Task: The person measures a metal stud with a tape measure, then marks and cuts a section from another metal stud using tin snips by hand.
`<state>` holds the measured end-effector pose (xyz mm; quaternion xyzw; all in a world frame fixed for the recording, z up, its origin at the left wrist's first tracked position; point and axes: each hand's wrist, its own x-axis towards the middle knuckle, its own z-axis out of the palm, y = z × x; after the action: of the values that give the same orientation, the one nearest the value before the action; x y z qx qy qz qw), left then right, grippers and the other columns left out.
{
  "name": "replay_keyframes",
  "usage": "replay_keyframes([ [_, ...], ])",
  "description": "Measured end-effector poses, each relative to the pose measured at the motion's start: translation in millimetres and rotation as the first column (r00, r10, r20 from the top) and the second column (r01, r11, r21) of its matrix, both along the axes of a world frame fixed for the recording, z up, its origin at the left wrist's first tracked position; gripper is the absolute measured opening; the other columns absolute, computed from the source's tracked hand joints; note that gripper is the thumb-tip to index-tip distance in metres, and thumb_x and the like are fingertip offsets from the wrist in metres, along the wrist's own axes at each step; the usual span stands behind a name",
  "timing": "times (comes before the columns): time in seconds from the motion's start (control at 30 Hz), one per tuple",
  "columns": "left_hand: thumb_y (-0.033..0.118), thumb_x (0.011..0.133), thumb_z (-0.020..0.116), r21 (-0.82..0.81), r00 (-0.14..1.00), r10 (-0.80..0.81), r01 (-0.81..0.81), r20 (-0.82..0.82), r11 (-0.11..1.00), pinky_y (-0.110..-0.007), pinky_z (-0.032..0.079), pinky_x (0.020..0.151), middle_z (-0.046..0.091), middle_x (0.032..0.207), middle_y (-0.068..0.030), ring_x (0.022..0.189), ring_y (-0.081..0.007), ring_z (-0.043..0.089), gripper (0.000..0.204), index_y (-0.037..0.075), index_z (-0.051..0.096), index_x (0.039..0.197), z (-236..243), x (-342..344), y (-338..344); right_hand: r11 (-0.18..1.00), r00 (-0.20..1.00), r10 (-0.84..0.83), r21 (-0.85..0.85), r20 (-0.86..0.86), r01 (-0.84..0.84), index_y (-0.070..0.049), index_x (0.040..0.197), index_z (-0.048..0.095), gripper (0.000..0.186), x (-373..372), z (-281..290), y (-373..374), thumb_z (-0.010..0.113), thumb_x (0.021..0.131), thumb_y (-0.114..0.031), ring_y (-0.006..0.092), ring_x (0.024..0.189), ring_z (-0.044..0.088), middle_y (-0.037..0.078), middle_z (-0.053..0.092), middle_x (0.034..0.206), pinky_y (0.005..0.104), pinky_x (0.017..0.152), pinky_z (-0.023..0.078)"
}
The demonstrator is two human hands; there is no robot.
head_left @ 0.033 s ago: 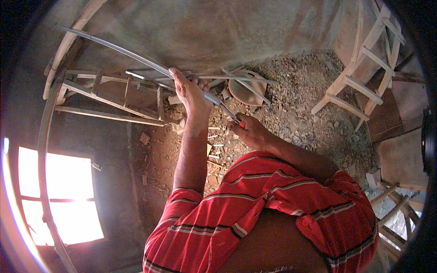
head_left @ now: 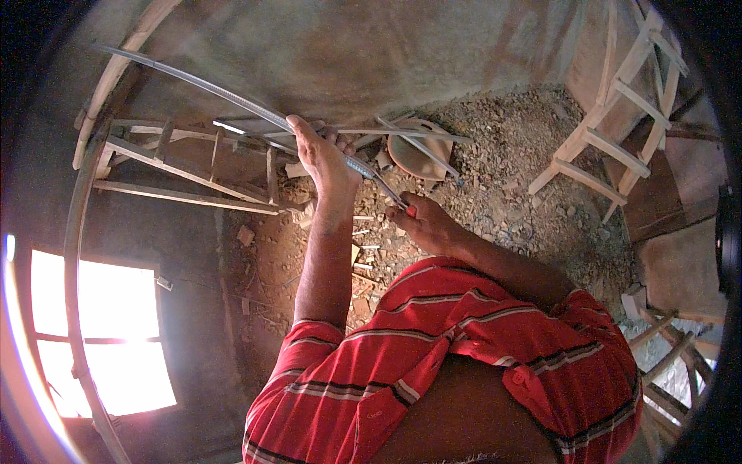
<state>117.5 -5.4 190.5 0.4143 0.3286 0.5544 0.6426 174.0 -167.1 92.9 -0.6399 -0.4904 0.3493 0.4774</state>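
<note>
A long, thin metal channel strip slants from the upper left down toward the middle. My left hand is closed around it close to its lower end, with the thumb along the upper side. Closed as well, my right hand grips a red-handled tool that looks like metal snips. Its narrow dark front reaches up to the strip's near end. Whether its jaws bite the metal is too small to tell. Most of the tool's handle is hidden in my fingers.
Rubble and wood scraps cover the floor. Near the wall lies a round basin with metal strips across it. A wooden ladder frame stands left, another wooden ladder right. A curved pole passes before the bright window.
</note>
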Motion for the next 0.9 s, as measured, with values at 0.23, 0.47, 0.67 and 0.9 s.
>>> replay_keyframes([
  [0.23, 0.067, 0.098, 0.042, -0.007, 0.998, -0.057, 0.057, -0.004, 0.998, -0.026, 0.038, 0.054, 0.043, 0.089, -0.001, 0.066, -0.0114, 0.043, 0.057, 0.012, 0.044, 0.114, -3, -1, 4, 1.0, 1.0, -0.012, 0.014, 0.012, 0.012, 0.001, 0.104, 0.057, 0.041, 1, -2, 1, 0.055, 0.098, -0.039, 0.0371, 0.071, 0.065, 0.022, 0.063, 0.075, 0.0474, 0.067, 0.049],
  [0.47, 0.067, 0.098, 0.041, -0.024, 0.998, -0.058, 0.057, -0.025, 0.998, -0.027, 0.038, 0.055, 0.044, 0.087, -0.0005, 0.067, -0.0115, 0.045, 0.055, 0.013, 0.044, 0.108, -5, 2, 4, 0.999, 1.0, -0.026, 0.037, 0.012, 0.026, -0.002, 0.102, 0.059, 0.039, 2, -9, 2, 0.055, 0.102, -0.041, 0.0137, 0.062, 0.048, 0.003, 0.05, 0.065, 0.0347, 0.058, 0.043],
  [0.67, 0.068, 0.097, 0.042, -0.003, 0.998, -0.068, 0.068, -0.013, 0.998, -0.026, 0.036, 0.053, 0.044, 0.084, 0.0, 0.065, -0.0115, 0.044, 0.054, 0.014, 0.044, 0.102, -12, -3, 10, 1.0, 1.0, -0.018, 0.009, 0.017, 0.018, -0.001, 0.101, 0.059, 0.041, 1, -2, 2, 0.054, 0.101, -0.042, 0.0159, 0.062, 0.05, 0.005, 0.051, 0.065, 0.0363, 0.059, 0.044],
  [0.9, 0.069, 0.097, 0.041, -0.026, 1.0, -0.022, 0.022, -0.018, 0.999, -0.025, 0.036, 0.053, 0.044, 0.085, -0.0016, 0.065, -0.0115, 0.043, 0.057, 0.012, 0.046, 0.105, -10, -1, 6, 1.0, 1.0, -0.015, 0.011, 0.014, 0.015, 0.0, 0.097, 0.059, 0.043, 1, -2, 3, 0.054, 0.101, -0.042, 0.016, 0.06, 0.048, 0.005, 0.049, 0.062, 0.0368, 0.058, 0.043],
])
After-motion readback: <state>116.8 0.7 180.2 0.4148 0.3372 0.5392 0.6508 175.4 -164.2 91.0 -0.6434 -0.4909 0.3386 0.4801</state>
